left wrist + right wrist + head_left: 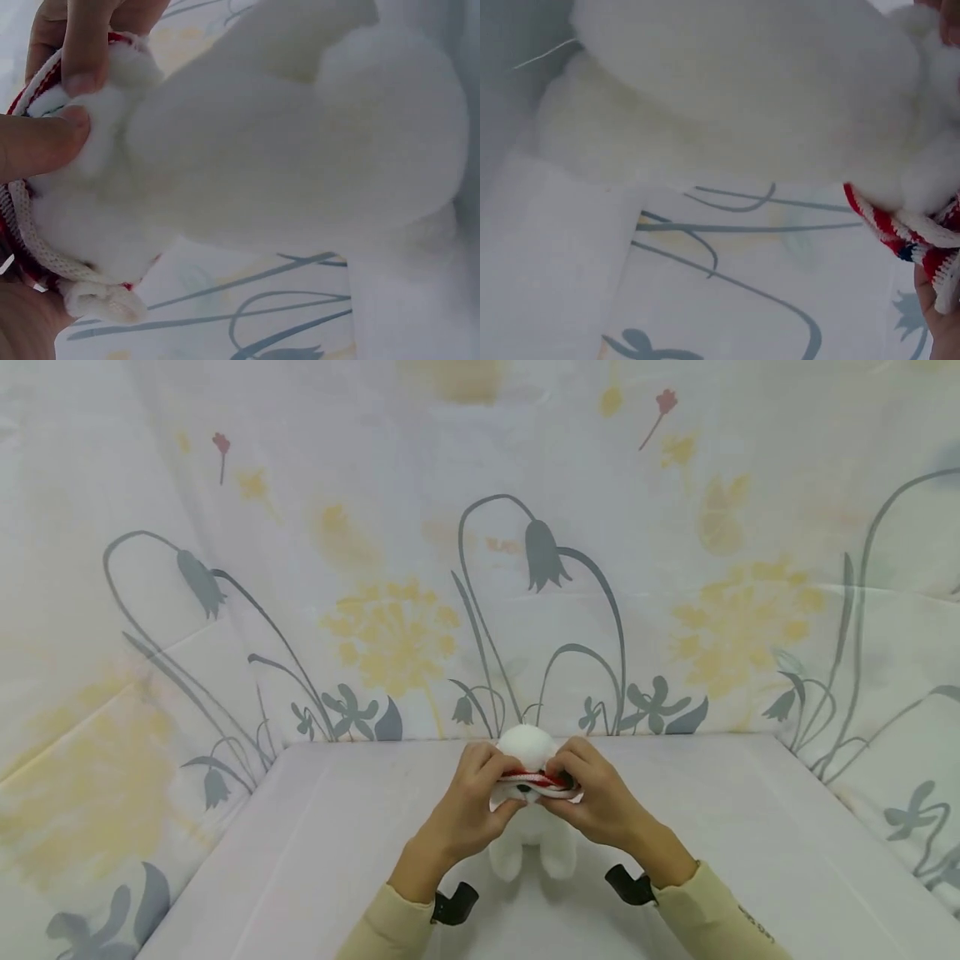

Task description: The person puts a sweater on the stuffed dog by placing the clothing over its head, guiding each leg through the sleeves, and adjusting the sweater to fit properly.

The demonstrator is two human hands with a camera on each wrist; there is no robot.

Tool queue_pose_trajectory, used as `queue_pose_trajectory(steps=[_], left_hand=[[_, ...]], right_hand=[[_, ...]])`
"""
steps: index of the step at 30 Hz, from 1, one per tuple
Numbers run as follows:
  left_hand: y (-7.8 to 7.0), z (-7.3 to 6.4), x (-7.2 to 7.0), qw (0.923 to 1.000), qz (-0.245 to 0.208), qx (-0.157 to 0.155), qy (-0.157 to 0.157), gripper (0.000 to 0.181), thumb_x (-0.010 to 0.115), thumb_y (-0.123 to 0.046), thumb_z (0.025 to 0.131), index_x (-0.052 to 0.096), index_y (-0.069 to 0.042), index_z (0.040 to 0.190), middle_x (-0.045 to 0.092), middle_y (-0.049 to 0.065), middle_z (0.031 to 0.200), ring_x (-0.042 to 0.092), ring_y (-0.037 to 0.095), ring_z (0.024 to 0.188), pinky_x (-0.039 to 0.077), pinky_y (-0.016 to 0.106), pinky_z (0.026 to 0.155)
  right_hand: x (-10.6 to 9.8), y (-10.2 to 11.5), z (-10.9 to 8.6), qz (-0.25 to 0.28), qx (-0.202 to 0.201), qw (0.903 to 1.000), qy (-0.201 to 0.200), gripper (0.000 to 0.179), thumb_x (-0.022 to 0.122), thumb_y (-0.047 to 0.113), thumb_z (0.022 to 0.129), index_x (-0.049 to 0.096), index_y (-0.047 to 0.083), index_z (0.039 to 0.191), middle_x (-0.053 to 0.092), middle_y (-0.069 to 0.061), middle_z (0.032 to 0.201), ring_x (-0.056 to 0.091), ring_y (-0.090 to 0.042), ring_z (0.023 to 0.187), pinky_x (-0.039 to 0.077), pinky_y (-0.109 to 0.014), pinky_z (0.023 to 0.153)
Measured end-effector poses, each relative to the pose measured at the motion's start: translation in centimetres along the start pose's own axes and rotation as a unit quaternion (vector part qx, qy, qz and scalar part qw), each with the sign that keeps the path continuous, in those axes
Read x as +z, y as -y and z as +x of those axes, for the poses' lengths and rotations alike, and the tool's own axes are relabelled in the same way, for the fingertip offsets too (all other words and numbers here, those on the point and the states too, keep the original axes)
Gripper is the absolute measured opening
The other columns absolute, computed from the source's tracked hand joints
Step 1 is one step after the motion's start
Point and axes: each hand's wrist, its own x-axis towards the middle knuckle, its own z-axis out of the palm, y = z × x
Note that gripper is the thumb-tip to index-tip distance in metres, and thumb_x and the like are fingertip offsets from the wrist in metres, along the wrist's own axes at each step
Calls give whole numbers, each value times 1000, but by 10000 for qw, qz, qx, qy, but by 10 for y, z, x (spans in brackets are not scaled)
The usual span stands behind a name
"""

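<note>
At the near edge, beige cloth sleeves [393, 922], with smooth black tube-shaped mounts [455, 905] at both wrists. Just beyond, left hand [472, 793] and right hand [602, 793], near each other, thumbs and fingers bent to pinch opposite ends of a knitted piece [534, 779]. Soft, flexible, coarse-looped, red and white with a dark-blue patch in the right wrist view; thick rim curving round the head of a white plush toy [532, 827]. Upright on the table, between the two forearms: fuzzy pile, plump rounded body, two stubby legs toward the viewer (one fine loose thread [546, 55] poking out at the side). Underneath, a smooth pale tabletop [337, 843]. Farthest, a lightly creased fabric backdrop [345, 435], printed with grey drooping bell-shaped flowers and blurry yellow blooms.
</note>
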Motion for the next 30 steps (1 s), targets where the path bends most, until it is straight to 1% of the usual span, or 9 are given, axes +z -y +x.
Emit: queue_pose_trajectory(steps=[4, 9, 13, 16, 20, 23, 26, 28, 30], left_hand=[[-2, 3, 0, 9998, 75, 114, -173, 35, 81, -7, 74, 56, -11, 98, 48, 0, 96, 45, 20, 97, 41, 30, 84], [-7, 7, -2, 9991, 85, 177, -381, 33, 80, -6, 74, 54, -10, 93, 49, -1, 94, 45, 20, 96, 40, 31, 85], [-11, 8, -2, 9993, 35, 78, -361, 31, 78, -1, 73, 52, -12, 88, 47, -2, 90, 44, 19, 93, 38, 30, 85], [-10, 6, -1, 9995, -77, -69, -301, 30, 77, 0, 75, 53, -12, 88, 48, -3, 92, 44, 18, 93, 38, 29, 86], [-6, 2, 0, 9990, -210, -325, -204, 36, 81, -6, 74, 55, -10, 98, 51, -2, 98, 46, 17, 98, 39, 30, 88], [-3, 0, 0, 9988, -222, -445, -35, 45, 84, -9, 71, 55, -12, 105, 50, -1, 103, 44, 18, 102, 39, 31, 89], [0, -2, 1, 9991, -85, -407, 62, 50, 82, -4, 71, 55, -12, 111, 48, 0, 106, 43, 19, 103, 40, 32, 89], [2, -3, 2, 9995, 85, -320, -6, 52, 80, 1, 71, 54, -12, 113, 47, 1, 105, 43, 20, 102, 41, 32, 88], [4, -3, 3, 9994, 240, -184, -150, 53, 78, 6, 70, 55, -12, 114, 48, 2, 103, 45, 21, 100, 41, 32, 87]], right_hand=[[1, 3, 4, -195, -338, 9984, -403, 20, 62, 27, 91, 57, 9, 87, 48, 2, 86, 41, -10, 78, 35, -15, 67], [1, 5, 9, -282, -575, 9960, -629, 13, 64, 16, 83, 54, 7, 82, 48, 1, 84, 41, -14, 79, 33, -20, 70], [2, 6, 10, -299, -590, 9966, -489, 15, 65, 9, 76, 51, 8, 80, 46, 1, 83, 40, -15, 80, 31, -23, 72], [2, 4, 7, -105, -464, 9982, -373, 18, 67, 4, 73, 54, 8, 84, 48, 1, 86, 41, -14, 80, 33, -19, 72], [1, 2, 2, 306, -50, 9992, -233, 29, 74, -1, 71, 58, 9, 92, 51, -1, 91, 43, -13, 81, 37, -15, 69], [0, 1, -1, 379, 318, 9988, -29, 35, 79, 3, 71, 59, 11, 99, 51, 1, 96, 44, -12, 84, 40, -16, 68], [-1, 0, -3, 219, 435, 9986, 206, 42, 81, 9, 72, 58, 10, 107, 50, -1, 104, 46, -12, 91, 43, -16, 73], [0, -1, -4, 63, 334, 9990, 285, 44, 80, 14, 75, 57, 8, 112, 49, -3, 108, 47, -14, 95, 44, -17, 77], [1, -3, -4, -110, 136, 9996, 222, 41, 77, 20, 81, 57, 5, 113, 49, -5, 109, 49, -15, 97, 44, -18, 80]])
